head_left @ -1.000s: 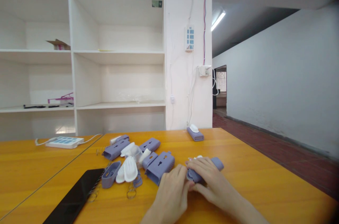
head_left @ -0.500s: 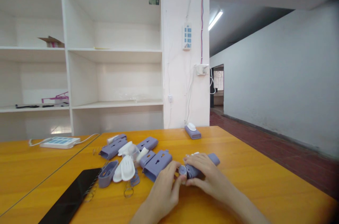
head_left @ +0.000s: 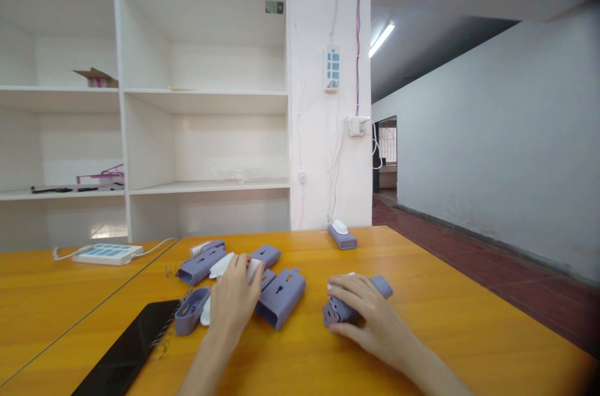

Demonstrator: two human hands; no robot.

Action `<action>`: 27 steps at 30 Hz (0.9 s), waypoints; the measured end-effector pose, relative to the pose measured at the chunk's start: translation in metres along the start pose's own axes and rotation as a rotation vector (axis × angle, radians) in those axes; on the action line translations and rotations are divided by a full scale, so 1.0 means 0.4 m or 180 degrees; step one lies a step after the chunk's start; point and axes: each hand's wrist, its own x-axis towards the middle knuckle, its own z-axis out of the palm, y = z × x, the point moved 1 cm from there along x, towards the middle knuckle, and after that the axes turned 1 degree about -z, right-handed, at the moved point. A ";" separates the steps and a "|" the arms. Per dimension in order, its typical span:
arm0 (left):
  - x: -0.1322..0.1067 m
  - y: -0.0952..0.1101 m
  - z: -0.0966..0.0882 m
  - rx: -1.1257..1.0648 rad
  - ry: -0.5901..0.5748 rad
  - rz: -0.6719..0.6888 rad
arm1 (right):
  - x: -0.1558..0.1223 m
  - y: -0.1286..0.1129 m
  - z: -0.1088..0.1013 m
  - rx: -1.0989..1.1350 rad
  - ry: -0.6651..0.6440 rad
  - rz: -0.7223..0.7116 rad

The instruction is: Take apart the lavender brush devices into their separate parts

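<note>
My right hand (head_left: pixel 363 305) is wrapped round a long purple plastic housing (head_left: pixel 382 286) with a bit of white showing under the fingers. The housing lies low over the table, its slotted end toward the left. My left hand (head_left: pixel 234 293) is at the pile of parts, thumb and fingers closed about a small white plastic piece (head_left: pixel 254 267). Beside it lie white oval covers (head_left: pixel 221 266), partly hidden by the hand. A purple housing with keyhole slots (head_left: pixel 282 297) rests between my hands. Left of my left hand is an open purple oval shell (head_left: pixel 191 311).
A black flat panel (head_left: pixel 129 346) and wire rings (head_left: pixel 162 346) lie at the front left. Further back are purple housings (head_left: pixel 201 263) and one with a white cap (head_left: pixel 342 237). A power strip (head_left: pixel 107 253) sits at the left rear, before white shelves (head_left: pixel 206 185).
My left hand has moved left from the round end piece at the right-hand housing to the pile of parts. My right hand keeps its hold, and the housing's slotted end now shows.
</note>
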 end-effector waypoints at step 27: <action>-0.033 0.060 0.020 -0.0839 0.0178 0.0675 | -0.003 0.041 -0.008 -0.0153 -0.0076 0.0466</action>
